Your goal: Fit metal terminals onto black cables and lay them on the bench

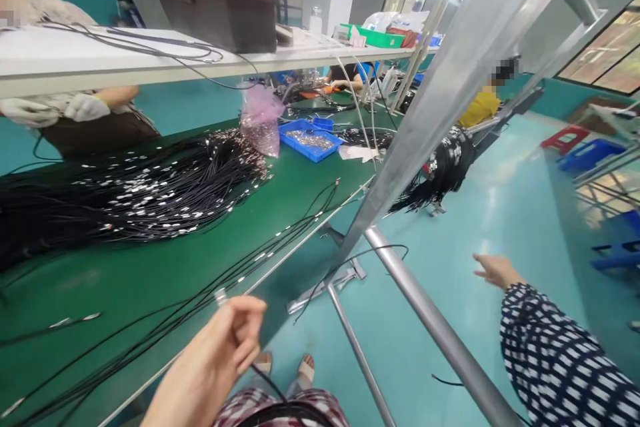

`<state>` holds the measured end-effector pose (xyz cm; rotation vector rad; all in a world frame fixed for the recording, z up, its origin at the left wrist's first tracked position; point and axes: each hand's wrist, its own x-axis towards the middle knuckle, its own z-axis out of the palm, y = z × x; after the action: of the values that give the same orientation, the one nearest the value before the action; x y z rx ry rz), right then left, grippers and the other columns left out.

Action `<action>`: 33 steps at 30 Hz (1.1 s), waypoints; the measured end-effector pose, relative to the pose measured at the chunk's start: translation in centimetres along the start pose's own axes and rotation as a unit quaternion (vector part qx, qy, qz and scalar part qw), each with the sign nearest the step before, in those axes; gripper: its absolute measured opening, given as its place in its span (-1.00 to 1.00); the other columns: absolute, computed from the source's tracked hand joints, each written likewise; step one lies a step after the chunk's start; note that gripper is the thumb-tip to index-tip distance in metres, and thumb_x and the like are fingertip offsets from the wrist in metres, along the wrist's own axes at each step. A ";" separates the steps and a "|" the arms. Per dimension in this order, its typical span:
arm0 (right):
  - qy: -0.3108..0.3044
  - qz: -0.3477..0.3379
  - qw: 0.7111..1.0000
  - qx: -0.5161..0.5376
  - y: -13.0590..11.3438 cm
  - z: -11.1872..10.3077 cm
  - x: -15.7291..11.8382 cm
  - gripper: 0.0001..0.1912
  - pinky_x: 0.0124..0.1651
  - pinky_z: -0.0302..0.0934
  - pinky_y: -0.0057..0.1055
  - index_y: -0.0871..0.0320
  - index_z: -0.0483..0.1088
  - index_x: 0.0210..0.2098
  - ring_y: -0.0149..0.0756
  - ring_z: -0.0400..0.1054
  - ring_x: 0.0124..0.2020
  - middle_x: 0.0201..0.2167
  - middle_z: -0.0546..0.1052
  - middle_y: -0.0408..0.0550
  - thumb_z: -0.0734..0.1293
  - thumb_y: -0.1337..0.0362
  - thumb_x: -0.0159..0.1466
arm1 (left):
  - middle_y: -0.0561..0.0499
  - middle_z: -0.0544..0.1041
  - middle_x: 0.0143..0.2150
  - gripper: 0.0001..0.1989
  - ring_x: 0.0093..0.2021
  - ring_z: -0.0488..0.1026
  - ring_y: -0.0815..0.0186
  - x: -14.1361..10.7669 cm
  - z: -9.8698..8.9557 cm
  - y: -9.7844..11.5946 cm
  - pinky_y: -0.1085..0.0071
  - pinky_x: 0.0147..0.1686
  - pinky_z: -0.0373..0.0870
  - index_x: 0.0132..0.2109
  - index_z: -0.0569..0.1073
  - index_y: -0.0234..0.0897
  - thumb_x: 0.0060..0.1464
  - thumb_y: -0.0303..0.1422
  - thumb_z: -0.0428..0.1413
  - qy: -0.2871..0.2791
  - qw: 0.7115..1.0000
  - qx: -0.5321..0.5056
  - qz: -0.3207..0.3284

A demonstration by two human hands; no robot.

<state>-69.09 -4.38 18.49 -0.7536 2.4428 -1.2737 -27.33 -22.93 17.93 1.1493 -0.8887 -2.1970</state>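
Note:
My left hand (213, 354) is at the bottom, beside the green table's front edge, its fingers curled inward. A thin black cable (270, 380) runs from below those fingers across my lap; the grip itself is partly hidden. Just behind the knuckles shows a small whitish piece (220, 296). Several long black cables (200, 310) with white tags lie along the table edge near this hand. Out to the right, past the metal frame, my right hand (497, 272) reaches over the floor in a dark checked sleeve, fingers extended and nothing visible in them.
A slanting metal post (425, 100) and a lower bar (425, 307) stand between my hands. On the green table (250, 227) lie a large black cable bundle (165, 194), a pink bag (263, 120) and a blue tray (313, 154). A gloved co-worker's hand (86, 107) is opposite.

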 end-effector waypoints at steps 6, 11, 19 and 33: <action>-0.065 -0.023 0.997 0.022 -6.6 3.6 -1.6 -0.91 -0.25 0.24 -0.32 0.00 0.51 -0.27 -0.20 0.42 -0.27 -0.23 0.54 0.08 0.38 0.21 0.22 | 0.08 0.17 -0.50 -0.69 -0.56 -0.08 0.48 0.1 2.6 1.0 0.47 -0.55 -0.11 -0.18 0.49 -0.33 0.24 -0.19 -0.02 -0.211 0.976 0.011 -0.056; -0.284 -0.104 0.953 0.034 -14.9 11.0 -11.3 -0.78 -0.29 0.25 -0.35 0.01 0.50 -0.22 -0.24 0.39 -0.32 -0.28 0.55 -0.08 0.30 0.05 0.28 | 0.09 0.15 -0.53 -0.65 -0.57 -0.08 0.46 -0.1 2.9 1.9 0.43 -0.53 -0.15 -0.18 0.52 -0.34 0.21 -0.14 0.01 -0.352 0.925 0.061 -0.130; -0.362 -0.061 0.918 0.153 -17.3 15.8 -14.6 -0.67 -0.42 0.14 -0.47 0.17 0.36 -0.50 -0.42 0.24 -0.50 -0.54 0.41 -0.17 0.33 0.07 0.27 | 0.11 0.12 -0.57 -0.64 -0.58 -0.10 0.46 -0.2 2.0 2.2 0.43 -0.55 -0.14 -0.26 0.51 -0.36 0.21 -0.15 0.00 -0.436 0.874 0.116 -0.182; -0.416 0.151 0.840 0.314 -17.2 16.9 -16.1 -0.59 -0.60 -0.13 -0.58 0.23 0.33 -0.52 -0.56 0.05 -0.63 -0.63 0.30 -0.20 0.37 0.01 0.22 | -0.03 0.49 -0.22 -0.54 -0.33 0.43 0.32 -0.5 -1.9 2.1 0.41 -0.31 0.36 0.15 0.35 0.03 0.21 -0.56 -0.02 -0.335 0.857 0.305 0.245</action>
<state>-42.46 -14.77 23.14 -0.5302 1.2715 -1.1653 -25.20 -24.61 18.88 0.2490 -2.0234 -1.9058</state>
